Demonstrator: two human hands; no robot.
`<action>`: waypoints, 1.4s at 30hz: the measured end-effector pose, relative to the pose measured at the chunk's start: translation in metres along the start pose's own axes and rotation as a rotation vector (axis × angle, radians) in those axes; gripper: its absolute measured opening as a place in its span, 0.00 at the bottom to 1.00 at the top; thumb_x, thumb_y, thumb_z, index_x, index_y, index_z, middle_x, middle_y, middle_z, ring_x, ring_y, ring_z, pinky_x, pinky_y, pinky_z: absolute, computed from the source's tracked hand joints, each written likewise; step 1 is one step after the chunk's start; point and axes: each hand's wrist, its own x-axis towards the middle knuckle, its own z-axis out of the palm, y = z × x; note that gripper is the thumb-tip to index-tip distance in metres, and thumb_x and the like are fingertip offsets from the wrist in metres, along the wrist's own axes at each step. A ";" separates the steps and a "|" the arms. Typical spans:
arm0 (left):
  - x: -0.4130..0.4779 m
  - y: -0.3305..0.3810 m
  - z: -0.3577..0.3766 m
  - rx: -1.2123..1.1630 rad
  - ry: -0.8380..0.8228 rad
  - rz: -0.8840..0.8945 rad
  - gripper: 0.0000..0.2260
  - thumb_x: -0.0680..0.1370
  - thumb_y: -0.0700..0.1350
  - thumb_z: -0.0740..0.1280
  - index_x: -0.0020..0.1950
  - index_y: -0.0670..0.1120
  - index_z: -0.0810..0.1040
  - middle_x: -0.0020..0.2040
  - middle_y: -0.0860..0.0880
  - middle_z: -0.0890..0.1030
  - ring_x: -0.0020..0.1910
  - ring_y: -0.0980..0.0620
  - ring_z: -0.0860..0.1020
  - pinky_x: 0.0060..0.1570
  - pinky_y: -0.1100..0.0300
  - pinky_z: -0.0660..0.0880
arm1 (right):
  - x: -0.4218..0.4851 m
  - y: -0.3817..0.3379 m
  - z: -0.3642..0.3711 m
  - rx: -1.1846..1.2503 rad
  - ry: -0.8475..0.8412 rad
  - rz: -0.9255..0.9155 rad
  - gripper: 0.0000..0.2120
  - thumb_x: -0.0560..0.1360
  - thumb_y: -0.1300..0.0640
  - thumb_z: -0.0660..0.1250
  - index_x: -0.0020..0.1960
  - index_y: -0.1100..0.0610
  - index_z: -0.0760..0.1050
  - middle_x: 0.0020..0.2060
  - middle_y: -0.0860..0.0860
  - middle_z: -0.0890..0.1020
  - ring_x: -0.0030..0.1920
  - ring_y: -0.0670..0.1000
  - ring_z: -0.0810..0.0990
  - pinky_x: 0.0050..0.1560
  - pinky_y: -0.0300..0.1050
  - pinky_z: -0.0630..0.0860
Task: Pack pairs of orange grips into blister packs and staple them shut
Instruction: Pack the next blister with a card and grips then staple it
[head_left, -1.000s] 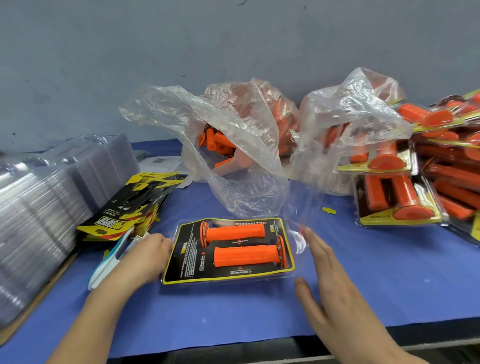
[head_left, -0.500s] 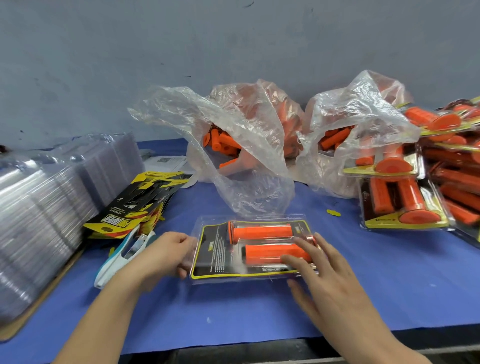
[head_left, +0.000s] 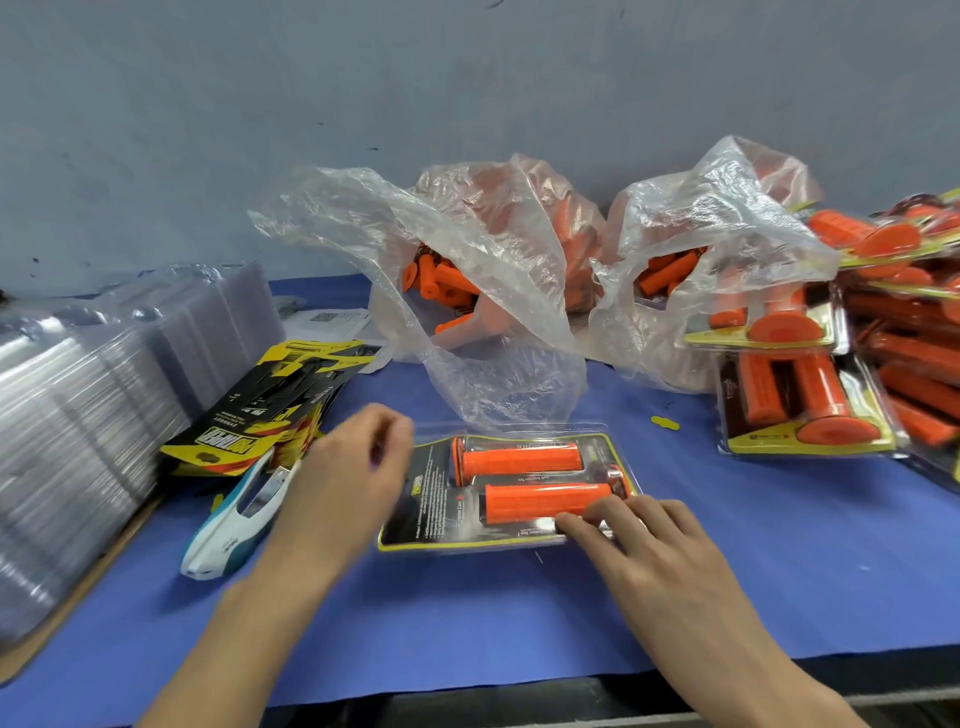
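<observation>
Blister pack (head_left: 519, 479) holding two orange grips (head_left: 521, 460) side by side lies flat on the blue counter (head_left: 467, 623), just in front of two clear bags (head_left: 483, 291) of loose grips. The right hand (head_left: 654, 551) rests on the pack's near right corner with fingers straight and spread, while the left hand (head_left: 348, 488) is blurred at the pack's left edge, fingers curled, and I cannot tell whether it pinches anything. A white and teal stapler (head_left: 234, 525) lies just left of that hand.
</observation>
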 end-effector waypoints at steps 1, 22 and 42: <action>-0.006 0.011 0.002 -0.040 -0.076 0.130 0.09 0.81 0.54 0.61 0.45 0.53 0.75 0.40 0.57 0.78 0.41 0.57 0.75 0.42 0.59 0.70 | 0.001 0.001 -0.001 0.003 -0.005 -0.008 0.24 0.70 0.66 0.53 0.55 0.56 0.83 0.44 0.51 0.81 0.40 0.55 0.80 0.40 0.50 0.78; -0.040 0.055 0.051 0.315 -0.119 0.571 0.05 0.74 0.47 0.74 0.42 0.51 0.80 0.40 0.53 0.78 0.38 0.50 0.78 0.35 0.54 0.77 | 0.004 0.017 -0.001 0.062 -0.086 0.061 0.11 0.69 0.64 0.74 0.47 0.51 0.79 0.40 0.48 0.75 0.39 0.54 0.75 0.56 0.48 0.71; -0.053 0.073 0.072 0.341 -0.160 0.597 0.04 0.77 0.49 0.65 0.44 0.52 0.77 0.41 0.54 0.76 0.39 0.51 0.76 0.37 0.56 0.75 | -0.007 0.031 0.012 -0.031 0.027 0.086 0.04 0.76 0.54 0.67 0.42 0.49 0.78 0.38 0.46 0.76 0.41 0.52 0.78 0.64 0.52 0.69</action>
